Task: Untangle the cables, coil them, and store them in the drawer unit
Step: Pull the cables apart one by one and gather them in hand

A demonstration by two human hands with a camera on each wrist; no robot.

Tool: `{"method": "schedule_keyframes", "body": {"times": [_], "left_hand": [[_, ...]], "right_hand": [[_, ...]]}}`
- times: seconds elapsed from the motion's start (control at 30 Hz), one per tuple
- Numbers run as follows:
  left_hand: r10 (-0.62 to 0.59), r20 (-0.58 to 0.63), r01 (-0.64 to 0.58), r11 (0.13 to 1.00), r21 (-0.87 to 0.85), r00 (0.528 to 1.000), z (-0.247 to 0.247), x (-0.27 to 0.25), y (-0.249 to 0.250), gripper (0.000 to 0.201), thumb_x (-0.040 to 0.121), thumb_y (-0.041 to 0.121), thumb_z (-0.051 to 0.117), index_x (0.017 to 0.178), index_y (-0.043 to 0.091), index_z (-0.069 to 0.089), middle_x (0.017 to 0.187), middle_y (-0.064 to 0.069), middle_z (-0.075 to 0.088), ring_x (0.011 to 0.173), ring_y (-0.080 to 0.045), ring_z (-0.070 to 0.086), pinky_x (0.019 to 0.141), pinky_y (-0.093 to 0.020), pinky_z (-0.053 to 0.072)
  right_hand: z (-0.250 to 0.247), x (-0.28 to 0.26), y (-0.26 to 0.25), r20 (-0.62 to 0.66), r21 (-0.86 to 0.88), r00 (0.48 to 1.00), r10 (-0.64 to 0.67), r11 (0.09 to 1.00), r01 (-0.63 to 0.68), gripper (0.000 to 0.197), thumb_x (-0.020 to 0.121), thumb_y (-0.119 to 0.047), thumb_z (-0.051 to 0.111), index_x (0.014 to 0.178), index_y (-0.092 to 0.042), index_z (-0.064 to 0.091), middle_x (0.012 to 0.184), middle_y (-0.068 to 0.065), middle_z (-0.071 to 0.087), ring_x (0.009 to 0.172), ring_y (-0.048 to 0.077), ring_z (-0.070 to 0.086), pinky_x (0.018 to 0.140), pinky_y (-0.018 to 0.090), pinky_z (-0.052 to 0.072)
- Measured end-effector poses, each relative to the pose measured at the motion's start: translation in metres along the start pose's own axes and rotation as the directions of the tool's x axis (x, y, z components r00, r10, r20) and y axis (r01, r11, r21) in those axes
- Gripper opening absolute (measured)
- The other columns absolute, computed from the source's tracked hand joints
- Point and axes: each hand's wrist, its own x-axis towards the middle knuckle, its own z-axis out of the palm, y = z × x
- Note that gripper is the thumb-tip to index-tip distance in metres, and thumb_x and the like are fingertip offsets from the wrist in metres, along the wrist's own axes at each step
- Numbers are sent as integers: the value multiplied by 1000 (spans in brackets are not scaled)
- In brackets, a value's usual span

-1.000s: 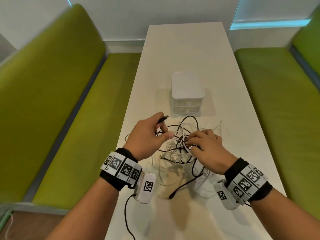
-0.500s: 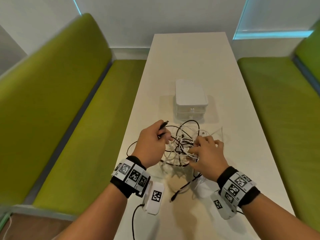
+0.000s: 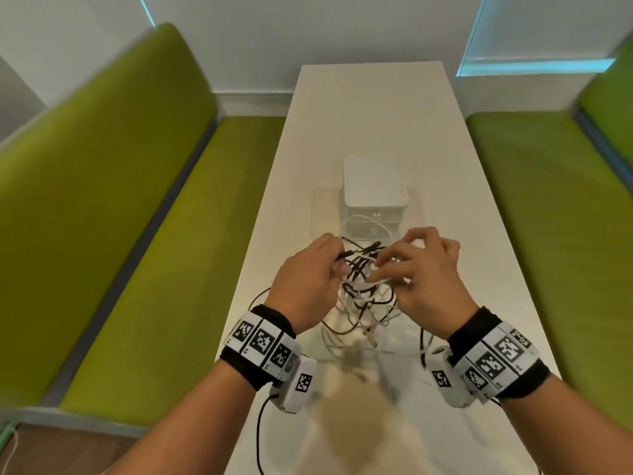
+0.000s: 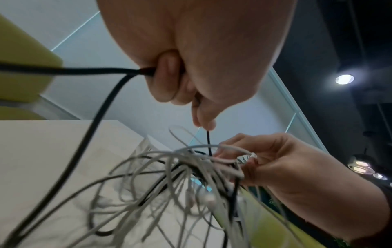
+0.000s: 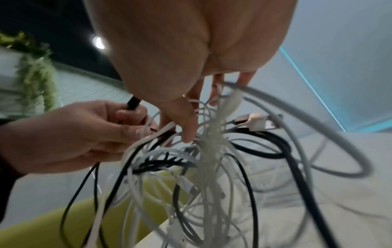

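Note:
A tangle of black and white cables (image 3: 364, 289) hangs between my two hands above the white table (image 3: 370, 108), its loose loops trailing down onto the top. My left hand (image 3: 337, 260) grips a black cable (image 4: 101, 107), fingers curled round it and its plug end poking out toward the right. My right hand (image 3: 387, 267) pinches white strands of the tangle (image 5: 212, 159) with thumb and fingers. A silver USB plug (image 5: 254, 123) sticks out of the knot. The white drawer unit (image 3: 373, 193) stands just beyond the hands, drawers closed.
Green padded benches run along the left (image 3: 154, 269) and right (image 3: 548, 234) of the narrow table. Its long edges lie close to both wrists. Bare tabletop stretches behind the drawer unit to the wall.
Both hands have lifted the tangle up off the table and toward the drawer unit. The right hand has shifted its hold higher in the knot.

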Motion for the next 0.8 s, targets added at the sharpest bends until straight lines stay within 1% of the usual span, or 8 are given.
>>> {"method": "schedule_keyframes", "body": {"times": [0.13,0.23,0.33,0.43,0.53,0.6,0.67,0.8], "left_hand": [[-70,28,70,998,-5,997,3,9,5,15,93,23,65,86,18,53,80,4,60,78,-24,57,71,-45,50],[-139,-38,138,990,-27,990,5,10,3,17,92,24,66,82,22,51,82,8,64,81,-22,62,72,-41,52],[-239,-107,228,968,-107,965,1,7,-8,17,89,27,69,81,24,54,82,12,66,83,-17,63,73,-37,51],[-323,-147,286,930,-230,935,-2,0,-20,14,82,32,70,83,27,56,80,12,68,86,-18,67,78,-44,55],[-313,-140,270,927,-260,940,-6,-3,-21,26,81,24,71,67,32,52,66,10,61,70,-17,58,72,-45,54],[-257,-82,235,949,-208,963,-4,-2,-17,34,83,20,69,62,34,47,61,8,54,65,-20,53,69,-45,52],[-213,-44,202,963,-177,976,0,-1,-11,33,86,21,68,62,31,46,61,9,54,66,-18,52,68,-44,51],[-173,-46,163,971,-178,984,6,-1,-4,35,88,21,66,64,25,41,66,5,57,68,-17,54,67,-41,49]], "right_hand": [[5,-1,-8,37,65,975,-221,974,218,36,70,-5,56,68,-35,76,90,-21,69,83,17,43,69,34,32],[10,-4,-10,195,-26,954,-228,971,238,26,61,-7,54,60,-28,68,90,-16,64,82,17,44,63,32,34],[9,-11,3,277,-16,957,-89,995,98,22,75,-17,51,64,-24,69,96,-12,60,89,15,45,65,33,43],[4,-17,21,302,-31,947,111,994,-106,53,94,-50,35,62,-23,67,86,-9,56,84,15,48,70,35,42],[6,-18,24,269,-33,938,218,976,-217,69,85,-83,45,50,-25,60,75,-10,52,77,9,47,66,31,41],[12,-19,16,256,-22,955,150,989,-149,52,78,-79,60,58,-31,59,81,-14,52,81,10,45,68,28,41],[16,-20,7,239,-2,969,60,998,-61,28,80,-58,75,85,-31,67,98,-15,57,90,14,49,74,30,42],[18,-22,-5,124,-199,992,1,980,24,35,77,-23,82,106,-34,68,114,-16,65,93,20,52,75,35,34]]}}
